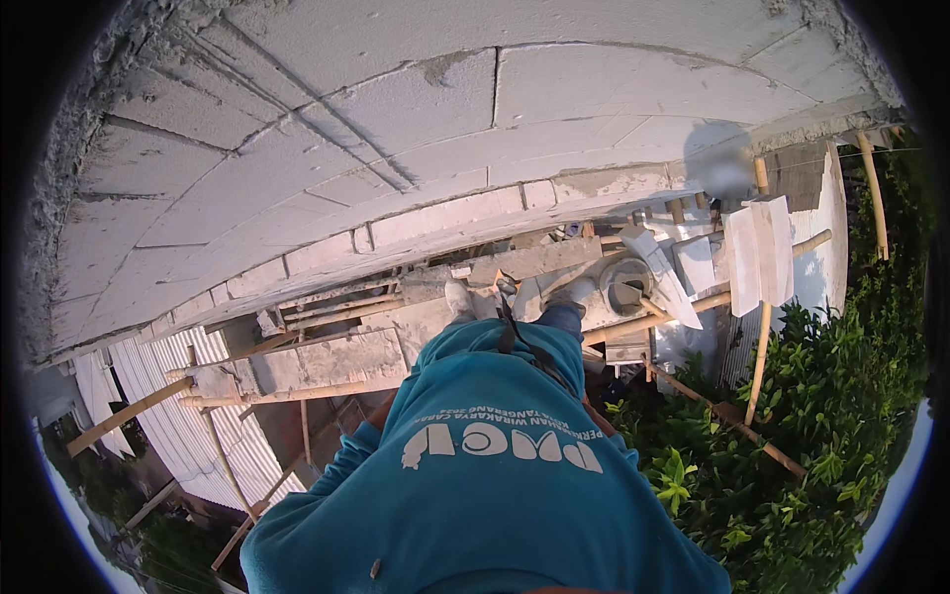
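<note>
Neither of my hands shows. My left sleeve (346,465) runs down beside my teal shirt (495,406), and only a small strip of bare skin shows past its edge. On the right, a little skin shows beside the shirt, and the rest of that arm is hidden. A dark strap (539,358) hangs at my front. My feet stand on a mortar-stained plank platform, the left in a pale shoe (459,299). A round bucket (608,284) with a stick in it stands to the right of my feet.
A pale block wall (416,109) curves across the front, with grooves cut in it. White blocks (760,252) lie on the scaffold at right, among bamboo poles (760,366). Planks (327,363) extend left above a corrugated roof (178,396). Green foliage (821,426) grows below right.
</note>
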Available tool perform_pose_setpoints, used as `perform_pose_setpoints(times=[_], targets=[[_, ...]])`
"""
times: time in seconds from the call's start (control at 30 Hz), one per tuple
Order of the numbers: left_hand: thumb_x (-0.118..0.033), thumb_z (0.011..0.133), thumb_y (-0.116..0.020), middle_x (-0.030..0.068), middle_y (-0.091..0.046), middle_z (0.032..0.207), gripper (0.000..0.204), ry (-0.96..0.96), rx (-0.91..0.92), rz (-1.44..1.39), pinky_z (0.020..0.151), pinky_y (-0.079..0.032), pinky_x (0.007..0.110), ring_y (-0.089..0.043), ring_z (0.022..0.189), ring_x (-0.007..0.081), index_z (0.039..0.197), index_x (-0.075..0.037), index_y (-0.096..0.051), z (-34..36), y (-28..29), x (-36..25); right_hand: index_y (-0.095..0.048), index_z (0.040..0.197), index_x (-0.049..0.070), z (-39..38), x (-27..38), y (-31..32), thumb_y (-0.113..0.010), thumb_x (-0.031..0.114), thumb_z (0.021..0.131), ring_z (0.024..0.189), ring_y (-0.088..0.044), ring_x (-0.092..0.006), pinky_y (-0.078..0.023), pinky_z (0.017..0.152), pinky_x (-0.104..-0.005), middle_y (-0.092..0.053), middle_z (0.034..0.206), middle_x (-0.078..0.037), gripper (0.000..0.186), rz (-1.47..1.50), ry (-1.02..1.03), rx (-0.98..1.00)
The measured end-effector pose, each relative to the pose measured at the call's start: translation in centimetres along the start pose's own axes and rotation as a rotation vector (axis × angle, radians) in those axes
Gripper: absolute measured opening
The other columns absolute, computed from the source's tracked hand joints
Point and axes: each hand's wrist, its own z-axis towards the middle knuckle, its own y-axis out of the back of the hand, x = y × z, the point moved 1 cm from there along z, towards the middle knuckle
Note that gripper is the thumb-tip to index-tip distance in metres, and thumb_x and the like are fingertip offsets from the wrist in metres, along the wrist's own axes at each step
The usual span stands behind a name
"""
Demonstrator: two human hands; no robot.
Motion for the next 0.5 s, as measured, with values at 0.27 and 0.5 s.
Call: perform_pose_setpoints(times=[0.27, 0.5], targets=[[-0.025, 0.095, -0.057, 0.0196, -0.066, 0.106, 0.033, -0.523, -0.272, 0.31, 0.085, -0.053, 0.041, -0.064, 0.096, 0.0329, 0.116, 0.0, -0.063, 5.3, -5.0, 6.8, -0.057, 0.128, 0.0, 6.6, 4.4, 8.3, -0.067, 0.033, 0.085, 0.116, -0.059, -0.0379, -0.045, 0.098, -0.0434, -0.062, 0.125, -0.024, 0.056, -0.254, -0.02, -0.043], [-0.03, 0.088, -0.064, 0.0201, -0.068, 0.105, 0.039, -0.002, -0.193, -0.053, 0.084, -0.052, 0.044, -0.065, 0.093, 0.0333, 0.113, 0.0, -0.064, 3.5, -6.4, 0.7, -0.056, 0.129, 0.0, 10.3, 8.5, 12.4, -0.066, 0.034, 0.085, 0.116, -0.059, -0.0378, -0.045, 0.098, -0.0434, -0.062, 0.125, -0.024, 0.056, -0.473, -0.019, 0.033]])
